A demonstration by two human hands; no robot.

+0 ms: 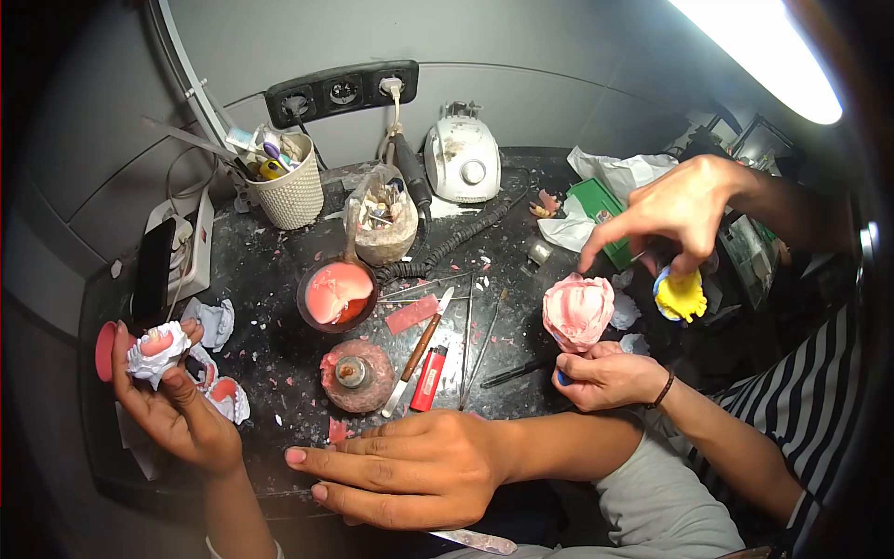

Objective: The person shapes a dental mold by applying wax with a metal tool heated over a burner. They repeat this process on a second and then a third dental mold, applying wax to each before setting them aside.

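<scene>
Head cam, only view. My left hand point(203, 424), lower left of frame, is closed round a small white cast point(152, 371) with a pink patch on it, held up by the fingers. Other white casts point(233, 402) lie just right of it. My right hand point(419, 470), bottom centre, is palm down, fingers out straight and slightly spread; underside hidden, can't tell if anything is under it. A flat tool point(484, 542) shows below that wrist.

Centre: dark bowl point(302, 303) with pink material point(335, 282), metal-capped jar point(350, 373), brown-handled knife point(425, 345), red lighter point(428, 378). Top centre: I see a white control unit point(463, 160).

Right side: co-worker's lower hand point(610, 377) holds a pink lump point(579, 312); upper hand point(684, 219) has fingertips at a yellow piece point(682, 295).
</scene>
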